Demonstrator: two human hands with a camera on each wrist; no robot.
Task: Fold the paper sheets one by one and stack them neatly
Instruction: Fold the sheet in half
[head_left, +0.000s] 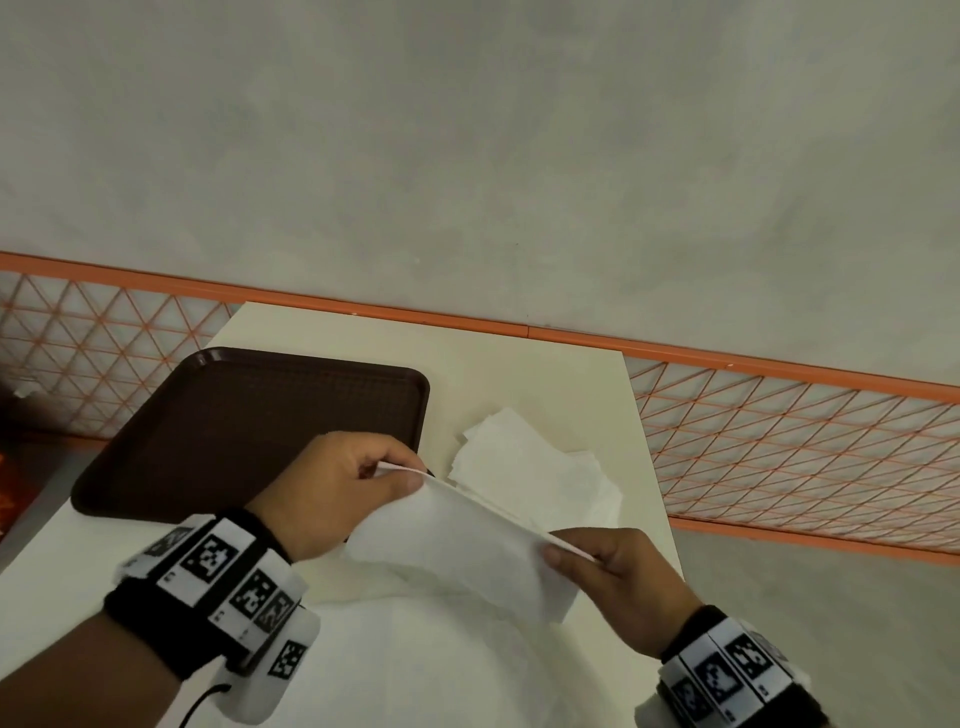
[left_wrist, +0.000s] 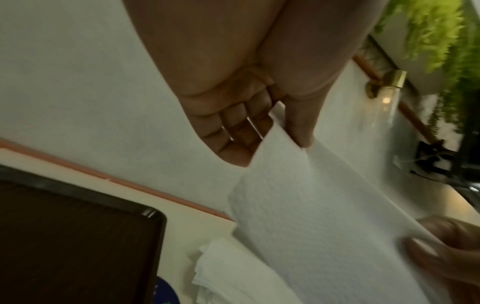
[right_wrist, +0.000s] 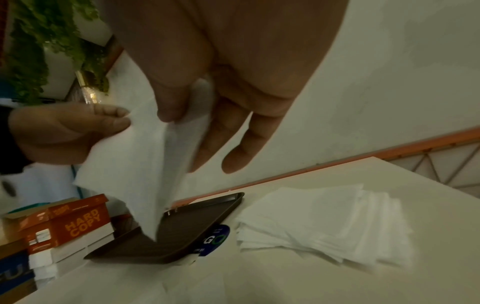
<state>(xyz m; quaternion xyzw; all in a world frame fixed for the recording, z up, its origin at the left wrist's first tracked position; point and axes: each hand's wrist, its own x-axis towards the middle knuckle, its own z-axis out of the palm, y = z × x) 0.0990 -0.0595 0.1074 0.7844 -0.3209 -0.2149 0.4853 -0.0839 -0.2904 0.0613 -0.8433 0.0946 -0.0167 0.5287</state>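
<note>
here the left hand (head_left: 332, 488) and right hand (head_left: 618, 577) each pinch a top corner of a paper sheet (head_left: 457, 545), held above the surface (head_left: 545, 364) near the loose stack (head_left: 540, 467). thin, limp, probably tissue-like; hold corners gently.

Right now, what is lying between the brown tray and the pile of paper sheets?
Bare table between brown tray and pile of paper sheets, per the head view; nearer, the held sheet hides it.
</note>
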